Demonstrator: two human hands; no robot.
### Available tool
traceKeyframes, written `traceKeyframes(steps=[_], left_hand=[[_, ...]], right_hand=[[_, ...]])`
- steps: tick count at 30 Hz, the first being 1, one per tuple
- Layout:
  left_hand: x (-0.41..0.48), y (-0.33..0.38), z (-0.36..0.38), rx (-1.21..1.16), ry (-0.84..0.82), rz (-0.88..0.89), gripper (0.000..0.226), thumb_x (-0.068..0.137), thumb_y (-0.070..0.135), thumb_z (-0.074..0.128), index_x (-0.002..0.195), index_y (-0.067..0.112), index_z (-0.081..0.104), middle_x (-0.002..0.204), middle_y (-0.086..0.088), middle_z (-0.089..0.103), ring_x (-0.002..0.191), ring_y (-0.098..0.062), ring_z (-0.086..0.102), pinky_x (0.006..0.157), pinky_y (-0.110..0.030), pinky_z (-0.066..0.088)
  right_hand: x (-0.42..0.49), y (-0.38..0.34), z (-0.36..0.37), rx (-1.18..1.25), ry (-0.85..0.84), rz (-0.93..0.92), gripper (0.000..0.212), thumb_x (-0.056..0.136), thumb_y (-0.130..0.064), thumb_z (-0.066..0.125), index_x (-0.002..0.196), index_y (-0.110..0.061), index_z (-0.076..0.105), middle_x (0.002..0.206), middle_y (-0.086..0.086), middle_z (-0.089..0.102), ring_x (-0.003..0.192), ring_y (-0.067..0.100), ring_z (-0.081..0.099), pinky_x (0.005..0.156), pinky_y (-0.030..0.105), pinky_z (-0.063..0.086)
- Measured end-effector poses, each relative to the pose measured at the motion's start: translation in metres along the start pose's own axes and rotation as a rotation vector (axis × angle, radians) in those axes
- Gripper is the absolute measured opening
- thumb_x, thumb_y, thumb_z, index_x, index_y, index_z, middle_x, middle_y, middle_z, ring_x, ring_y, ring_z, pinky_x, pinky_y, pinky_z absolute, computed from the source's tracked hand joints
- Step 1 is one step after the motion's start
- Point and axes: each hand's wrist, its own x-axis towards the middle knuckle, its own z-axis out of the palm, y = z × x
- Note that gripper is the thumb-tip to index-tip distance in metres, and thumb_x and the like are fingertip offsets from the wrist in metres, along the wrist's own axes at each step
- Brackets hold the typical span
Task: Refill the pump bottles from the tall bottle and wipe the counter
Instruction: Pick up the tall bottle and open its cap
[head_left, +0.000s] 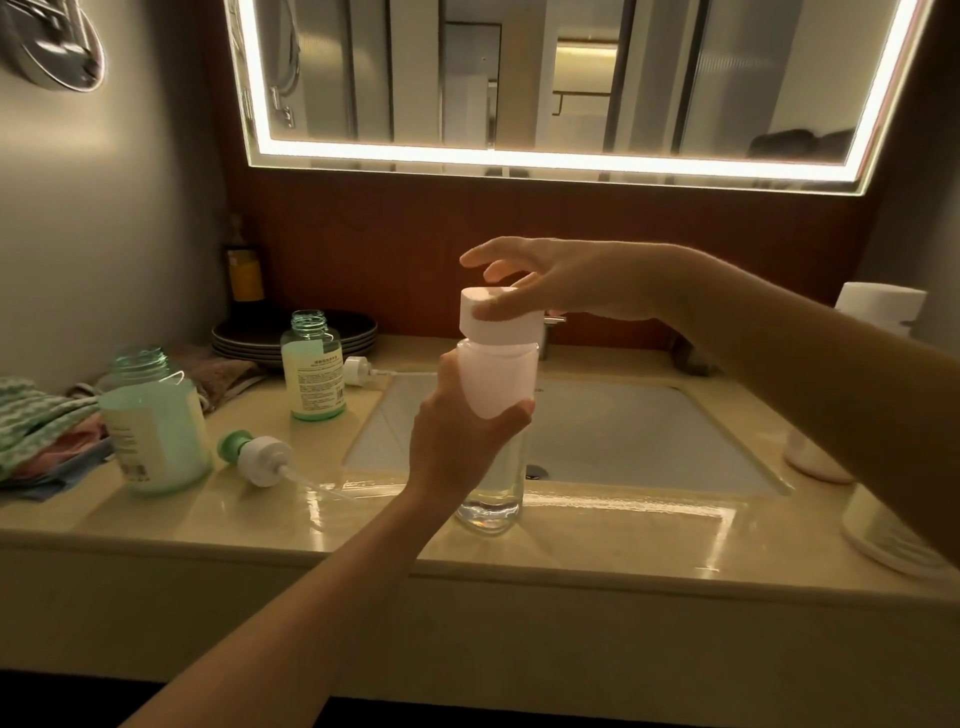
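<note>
Fingers (519, 409) of the left hand (457, 441) wrap the tall bottle (493, 483). Right hand (582, 286) pinches its white cap (498, 325).

The counter's (623, 525) front edge is lying open between the tall bottle (491, 493) and the white tub (883, 540) at its right edge. Leftward, a pump bottle (158, 436), a loose pump head (262, 460) and heaped cloths (36, 426) are blocking me.
</note>
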Motion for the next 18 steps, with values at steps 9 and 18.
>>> traceKeyframes(steps=[9,18], left_hand=[[-0.0001,-0.0017,0.0000,0.012,0.006,0.001,0.075,0.070,0.038,0.075,0.128,0.011,0.037,0.113,-0.002,0.052,0.087,-0.011,0.050,0.067,-0.017,0.046],[-0.0007,-0.0010,-0.0002,0.015,0.004,-0.008,0.076,0.070,0.037,0.076,0.129,0.011,0.036,0.116,-0.005,0.053,0.088,-0.011,0.050,0.072,-0.021,0.049]], right_hand=[[0.0046,-0.0074,0.0096,-0.217,0.210,-0.053,0.051,0.085,-0.046,0.056,0.129,-0.021,0.046,0.124,-0.001,0.052,0.099,0.011,0.048,0.065,0.013,0.041],[0.0047,-0.0097,0.0050,-0.151,0.101,0.001,0.067,0.081,-0.054,0.055,0.138,-0.030,0.031,0.143,-0.003,0.036,0.113,0.014,0.041,0.084,0.025,0.039]])
